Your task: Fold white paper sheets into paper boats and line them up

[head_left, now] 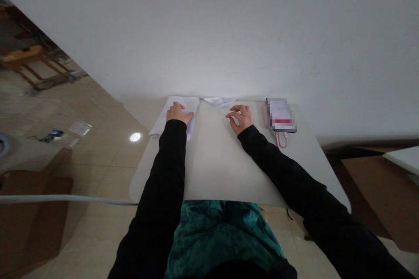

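Note:
My left hand [177, 113] lies on a stack of white paper [188, 103] at the far left of a small white table [229, 170]; its fingers are curled under, the thumb out, and nothing shows in them. My right hand [240, 116] rests on the bare tabletop with its fingers loosely curled and apart, holding nothing. Just beyond it, against the wall, sits a small folded white paper [220, 101]. Both arms wear black sleeves.
A pinkish device with a looped pink cable [281, 138] lies at the table's far right. The white wall stands directly behind the table. Cardboard boxes [31, 213] are on the floor to the left, and wooden furniture [28, 59] stands further back.

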A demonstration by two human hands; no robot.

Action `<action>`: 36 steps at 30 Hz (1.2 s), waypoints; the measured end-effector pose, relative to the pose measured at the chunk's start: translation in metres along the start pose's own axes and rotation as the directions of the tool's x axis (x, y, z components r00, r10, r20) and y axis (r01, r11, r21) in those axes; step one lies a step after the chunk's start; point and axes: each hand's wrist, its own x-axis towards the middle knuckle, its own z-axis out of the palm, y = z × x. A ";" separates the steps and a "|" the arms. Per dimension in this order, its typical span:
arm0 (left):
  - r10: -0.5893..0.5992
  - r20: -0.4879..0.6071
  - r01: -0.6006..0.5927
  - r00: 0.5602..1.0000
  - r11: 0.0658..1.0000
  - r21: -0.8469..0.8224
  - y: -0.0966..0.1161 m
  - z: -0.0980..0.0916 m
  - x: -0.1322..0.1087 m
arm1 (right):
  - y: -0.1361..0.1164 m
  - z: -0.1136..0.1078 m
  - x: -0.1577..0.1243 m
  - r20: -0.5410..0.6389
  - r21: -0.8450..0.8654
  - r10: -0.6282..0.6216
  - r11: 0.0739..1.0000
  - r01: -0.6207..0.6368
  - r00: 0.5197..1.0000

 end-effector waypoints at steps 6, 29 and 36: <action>-0.002 0.015 0.002 1.000 1.000 0.024 0.003 -0.003 -0.003 | 0.012 0.009 0.002 -0.051 0.034 -0.078 0.996 0.080 0.996; 0.135 -0.556 -0.202 0.820 0.978 -0.060 0.022 -0.122 -0.037 | -0.026 -0.007 -0.006 -0.095 0.152 -0.072 0.985 0.086 0.993; 0.193 -0.743 -0.623 0.640 0.696 -0.356 0.046 -0.119 -0.048 | -0.060 -0.032 0.010 0.051 0.672 0.364 0.676 -0.302 0.930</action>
